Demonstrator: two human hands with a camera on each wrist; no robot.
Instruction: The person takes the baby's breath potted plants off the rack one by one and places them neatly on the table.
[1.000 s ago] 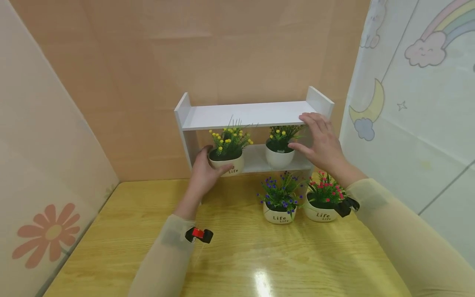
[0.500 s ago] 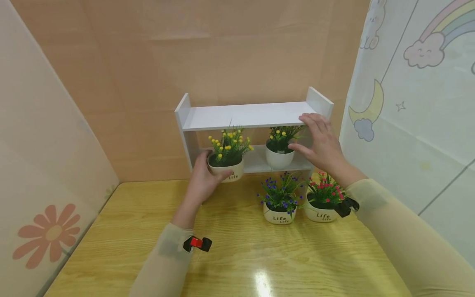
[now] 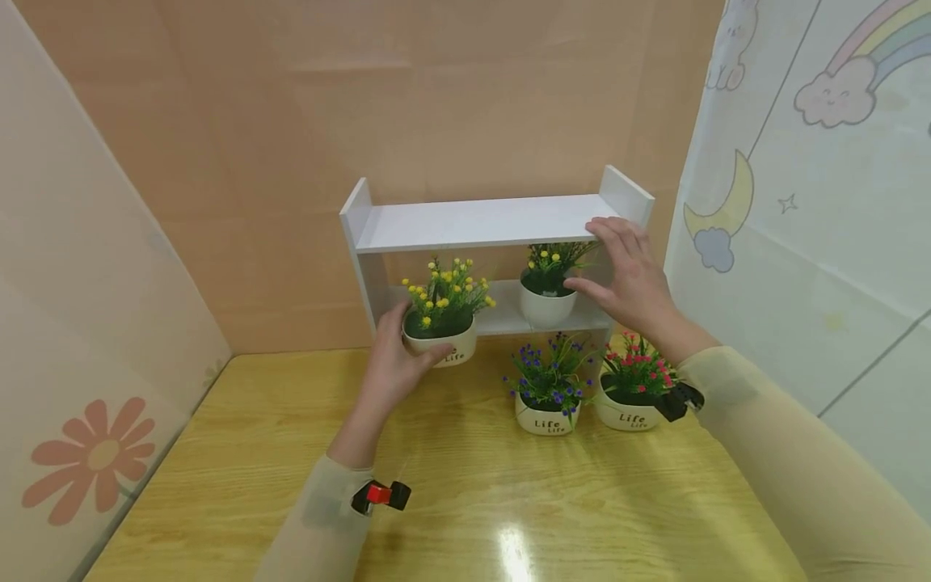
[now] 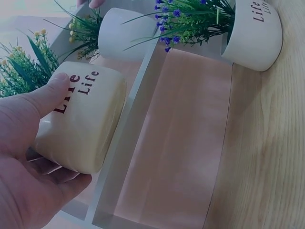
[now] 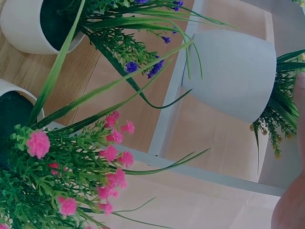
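Note:
My left hand (image 3: 387, 368) grips a cream oval flowerpot (image 3: 465, 346) of yellow flowers, thumb across its "Life" lettering and fingers round the far side. The pot hangs at the front of the lower board of a white two-tier shelf (image 3: 473, 222), toward the left. In the left wrist view the flowerpot (image 4: 93, 119) overlaps that board's edge. My right hand (image 3: 633, 283) rests its straight fingers on the right front of the upper board. Its thumb reaches out beside a plain white flowerpot (image 3: 547, 309), also with yellow flowers, standing on the lower board.
On the wooden table (image 3: 291, 453), before the shelf's right half, stand a flowerpot (image 3: 545, 422) of purple flowers and another flowerpot (image 3: 627, 417) of pink ones. A patterned wall panel (image 3: 822, 242) rises at the right, and a tan sheet (image 3: 480, 97) hangs behind.
My left hand has brought the yellow-flower pot forward and down, out from under the upper board, and slightly left. My right hand stays in place on the shelf.

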